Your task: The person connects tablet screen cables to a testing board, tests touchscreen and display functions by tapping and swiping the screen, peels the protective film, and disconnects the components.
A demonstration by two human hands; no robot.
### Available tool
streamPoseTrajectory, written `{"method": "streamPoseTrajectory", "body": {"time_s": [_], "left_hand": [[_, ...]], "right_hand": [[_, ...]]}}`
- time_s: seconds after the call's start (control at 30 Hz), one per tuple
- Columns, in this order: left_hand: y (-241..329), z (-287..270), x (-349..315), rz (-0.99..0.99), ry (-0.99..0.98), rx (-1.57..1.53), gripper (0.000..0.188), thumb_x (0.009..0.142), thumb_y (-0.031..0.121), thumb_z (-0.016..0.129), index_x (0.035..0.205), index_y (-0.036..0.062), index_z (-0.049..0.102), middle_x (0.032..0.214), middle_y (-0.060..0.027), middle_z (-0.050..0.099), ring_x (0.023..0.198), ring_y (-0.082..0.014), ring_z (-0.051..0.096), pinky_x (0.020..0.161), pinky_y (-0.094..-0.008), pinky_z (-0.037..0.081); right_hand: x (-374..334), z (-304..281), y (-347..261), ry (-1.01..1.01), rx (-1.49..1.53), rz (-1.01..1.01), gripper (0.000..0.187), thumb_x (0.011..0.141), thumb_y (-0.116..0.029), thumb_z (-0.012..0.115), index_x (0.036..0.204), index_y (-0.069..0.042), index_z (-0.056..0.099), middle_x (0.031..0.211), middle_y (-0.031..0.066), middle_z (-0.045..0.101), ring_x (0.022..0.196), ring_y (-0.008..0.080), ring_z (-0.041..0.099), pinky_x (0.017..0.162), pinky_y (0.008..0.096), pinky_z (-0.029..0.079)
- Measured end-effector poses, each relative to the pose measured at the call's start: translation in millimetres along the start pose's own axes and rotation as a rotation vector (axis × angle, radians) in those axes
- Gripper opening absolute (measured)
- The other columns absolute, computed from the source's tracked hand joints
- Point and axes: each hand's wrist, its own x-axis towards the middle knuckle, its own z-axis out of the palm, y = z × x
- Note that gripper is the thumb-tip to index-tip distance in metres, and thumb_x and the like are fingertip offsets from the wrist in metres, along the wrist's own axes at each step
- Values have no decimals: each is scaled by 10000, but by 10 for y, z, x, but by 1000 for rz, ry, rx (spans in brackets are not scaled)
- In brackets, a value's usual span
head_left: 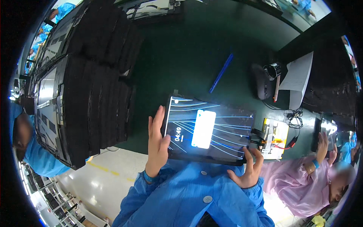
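Note:
A tablet-like display (210,130) in a black frame lies in front of me at the table's near edge. Its lit screen shows thin light lines, a clock and a white pop-up box. Along its left edge my left hand (157,145) rests with fingers stretched out, the thumb at the screen's border. At the lower right corner my right hand (249,166) touches the frame with bent fingertips, thumb held apart. Black connectors (258,137) join the display's right side to a white and yellow battery-like pack (274,138) with red and black leads.
Tall stacks of black trays (94,102) holding panels fill the left. A blue pen (221,73) lies beyond the display on the dark green table (181,53). To the right are a black mouse (260,81), a paper sheet (297,77) and coiled cable (295,118). Co-workers sit at both sides.

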Motion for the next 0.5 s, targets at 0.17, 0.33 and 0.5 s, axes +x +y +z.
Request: {"method": "streamPoseTrajectory", "body": {"time_s": [0.17,0.33,0.5], "left_hand": [[-1,-50,21,-34,101,-104,528,901,292,344,1385,83,372,1388,-145,451,1315,-323,375,1146,-492,97],[-111,-80,20,-38,123,-75,500,902,276,350,1367,100,410,1381,-132,456,1307,-328,377,1140,-494,132],[-105,-84,16,-15,91,105,453,904,245,338,1292,93,515,1380,-110,454,1285,-343,374,1121,-486,188]], "right_hand": [[30,85,-57,112,-147,-99,734,668,-580,699,1220,-109,588,972,124,457,853,261,438,788,404,339],[167,126,-171,80,-137,-84,672,704,-531,693,1217,-108,595,958,121,467,851,267,446,785,410,348],[268,196,-344,-32,-181,-134,634,717,-471,708,1225,-109,595,955,113,484,853,264,461,778,396,370]]}}
